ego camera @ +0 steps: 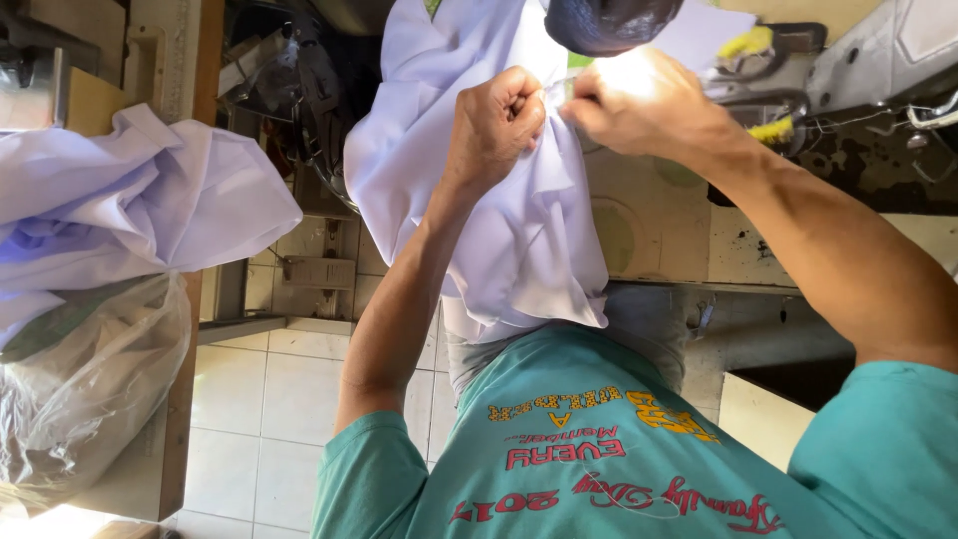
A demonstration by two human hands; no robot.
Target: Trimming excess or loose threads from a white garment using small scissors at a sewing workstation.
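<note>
The person holds a white garment (519, 230) in front of the body, and both hands meet at one spot of it, near the top of the picture. The left hand (496, 125) is closed in a fist and pinches a fold of the white cloth between thumb and fingers. The right hand (644, 105) is closed too, just beside the left one, and it seems to grip the same fold or something very small on it; strong light falls there, so I cannot tell exactly what is between the fingers. I think the two hands are so close together because the work is fine, and the cloth must stay tight between them.

The rest of the garment hangs down from the hands to the person's lap, above the green shirt (599, 449). Behind the garment is a pale work table (659, 230) with dark stains, and to the right of the garment, on this table, stands a grey sewing machine (878, 50). Scissors with yellow handles (758, 45) lie near the machine. Far to the left of the garment, a pile of white cloth (120, 200) rests on a wooden surface, over a clear plastic bag (80, 389). Below the garment the floor has pale tiles (269, 399).
</note>
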